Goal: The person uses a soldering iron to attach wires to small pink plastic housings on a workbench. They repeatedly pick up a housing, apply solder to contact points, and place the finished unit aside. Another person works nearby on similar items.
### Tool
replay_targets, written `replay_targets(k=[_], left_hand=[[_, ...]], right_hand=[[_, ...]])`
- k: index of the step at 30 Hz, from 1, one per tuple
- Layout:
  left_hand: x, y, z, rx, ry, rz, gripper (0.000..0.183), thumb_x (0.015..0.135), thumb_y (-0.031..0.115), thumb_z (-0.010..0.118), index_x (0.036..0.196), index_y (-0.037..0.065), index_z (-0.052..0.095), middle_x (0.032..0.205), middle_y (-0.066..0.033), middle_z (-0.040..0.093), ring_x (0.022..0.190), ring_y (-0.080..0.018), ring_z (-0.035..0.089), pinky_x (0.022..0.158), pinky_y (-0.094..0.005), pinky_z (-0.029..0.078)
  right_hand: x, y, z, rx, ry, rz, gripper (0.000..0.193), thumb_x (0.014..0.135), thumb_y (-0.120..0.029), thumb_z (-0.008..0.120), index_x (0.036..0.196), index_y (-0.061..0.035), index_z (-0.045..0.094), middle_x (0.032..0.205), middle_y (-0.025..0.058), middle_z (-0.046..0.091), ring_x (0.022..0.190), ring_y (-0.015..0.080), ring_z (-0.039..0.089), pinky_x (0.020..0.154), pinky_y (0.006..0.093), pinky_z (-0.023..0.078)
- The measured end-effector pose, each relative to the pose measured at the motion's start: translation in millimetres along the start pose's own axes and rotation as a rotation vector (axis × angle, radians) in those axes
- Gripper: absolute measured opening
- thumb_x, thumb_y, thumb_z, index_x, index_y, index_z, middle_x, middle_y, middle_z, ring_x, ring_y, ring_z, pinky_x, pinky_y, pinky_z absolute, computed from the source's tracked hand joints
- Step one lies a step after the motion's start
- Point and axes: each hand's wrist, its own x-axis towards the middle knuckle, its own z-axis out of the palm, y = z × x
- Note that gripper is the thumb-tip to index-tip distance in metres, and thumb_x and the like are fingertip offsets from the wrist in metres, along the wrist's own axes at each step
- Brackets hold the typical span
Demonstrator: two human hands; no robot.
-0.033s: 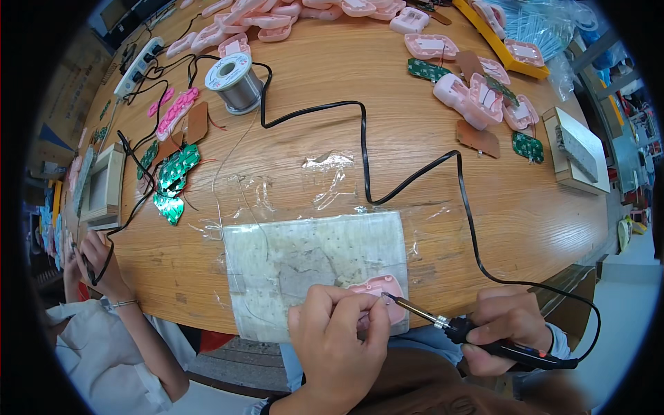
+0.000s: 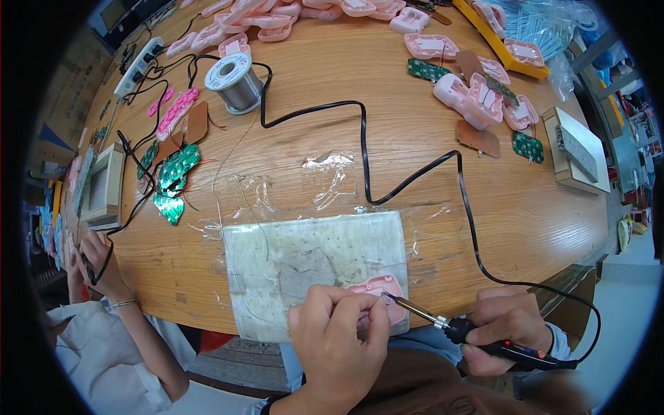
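My right hand (image 2: 508, 330) grips the black handle of a soldering iron (image 2: 449, 326), whose tip points left and down. That tip meets or nearly meets the inside of a pink plastic shell (image 2: 395, 285). With fingers bent, my left hand (image 2: 340, 339) holds the shell from its near left side and covers much of it. The contact point is too small to make out. Under the shell lies a stained, pale work mat (image 2: 311, 242), fixed to the table with clear tape.
A solder spool (image 2: 243, 93) stands beyond the mat. The iron's black cord (image 2: 472, 235) zigzags across the table. Green circuit boards (image 2: 178, 169) lie left; pink shells (image 2: 477, 100) lie far right. At left, another person's hand (image 2: 104, 266) holds a dark, corded tool.
A red light on the soldering iron's handle now shows brightly. Both hands and the shell stay where they were.
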Motion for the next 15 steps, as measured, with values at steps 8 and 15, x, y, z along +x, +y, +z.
replay_targets(k=[8, 15], left_hand=[[-2.2, -4.8, 5.8, -0.003, 0.023, -0.029, 0.013, 0.070, 0.004, 0.074, 0.076, 0.008, 0.064, 0.078, -0.0044, 0.055, 0.065, -0.0198, 0.054, 0.061, -0.0336, 0.038], [1.7, -1.5, 2.7, 0.004, -0.010, -0.035, 0.011, 0.071, 0.003, 0.074, 0.074, 0.006, 0.064, 0.077, -0.0064, 0.055, 0.066, -0.0221, 0.054, 0.063, -0.0350, 0.041]], right_hand=[[1.7, 0.6, -2.7, -0.030, -0.014, -0.050, 0.021, 0.066, 0.002, 0.072, 0.082, -0.0041, 0.059, 0.058, 0.0051, 0.045, 0.043, 0.0184, 0.044, 0.037, 0.0306, 0.031], [2.3, -1.8, -2.7, -0.030, -0.044, -0.009, 0.021, 0.067, 0.001, 0.073, 0.081, -0.0040, 0.058, 0.060, 0.0055, 0.046, 0.045, 0.0192, 0.044, 0.039, 0.0315, 0.032]])
